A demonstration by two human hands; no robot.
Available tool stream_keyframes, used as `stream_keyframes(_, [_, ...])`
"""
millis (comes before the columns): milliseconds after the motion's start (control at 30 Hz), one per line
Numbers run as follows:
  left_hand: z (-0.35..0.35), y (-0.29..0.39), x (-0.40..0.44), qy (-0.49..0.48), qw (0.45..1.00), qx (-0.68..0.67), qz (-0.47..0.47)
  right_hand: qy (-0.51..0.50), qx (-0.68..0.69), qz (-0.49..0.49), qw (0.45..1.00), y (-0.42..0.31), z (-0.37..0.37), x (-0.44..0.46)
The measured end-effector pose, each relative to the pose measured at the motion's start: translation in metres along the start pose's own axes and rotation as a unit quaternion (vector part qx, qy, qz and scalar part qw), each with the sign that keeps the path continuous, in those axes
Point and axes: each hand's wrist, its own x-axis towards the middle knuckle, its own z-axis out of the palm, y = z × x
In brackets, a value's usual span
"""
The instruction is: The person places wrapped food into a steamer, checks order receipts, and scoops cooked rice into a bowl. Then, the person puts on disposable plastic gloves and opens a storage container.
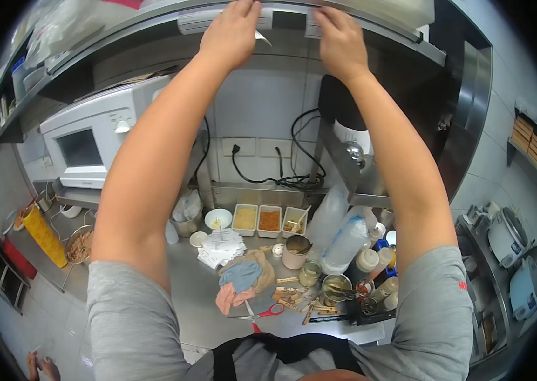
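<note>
In the head view, the left hand (230, 35) reaches the top edge, hiding its fingertips; both grips are loosely bent, and whether either pinches anything cannot be told. White rectangular paper slips (195, 22), their print illegible, line the curved-looking grey metal shelf rail (402, 40) at both hands, one corner curling beside the left, the right hand (343, 41) overlapping another.

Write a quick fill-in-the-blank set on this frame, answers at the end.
1. The left hand and right hand are up at the front edge of the overhead shelf; the ____ hand is nearer the microwave.
2. The scissors on the counter have ____ handles.
3. The rectangular food containers stand in a row of ____.

Missing words: left; red; three.
</note>
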Motion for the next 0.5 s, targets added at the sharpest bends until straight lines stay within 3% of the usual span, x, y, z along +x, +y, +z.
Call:
stream_keyframes(100, [0.024, 0.022, 0.011, 0.044, 0.999, -0.004, 0.01, -0.026, -0.064, 0.013, 0.998, 0.043, -0.026, -0.028])
stream_keyframes(300, [0.068, 0.1, 0.044, 0.091, 0.995, -0.026, 0.042, -0.099, 0.001, 0.0, 0.995, 0.089, -0.066, -0.055])
stream_keyframes(333, [0.059, 0.11, 0.048, 0.032, 0.999, -0.009, 0.042, -0.106, 0.007, -0.003, 0.994, 0.095, -0.066, -0.057])
stream_keyframes(433, [0.057, 0.097, 0.042, 0.102, 0.985, -0.119, 0.069, -0.116, 0.046, 0.003, 0.992, 0.093, -0.075, -0.05])
stream_keyframes(500, [0.039, 0.059, 0.021, 0.151, 0.988, -0.037, 0.015, -0.097, 0.083, 0.008, 0.992, 0.076, -0.097, -0.037])
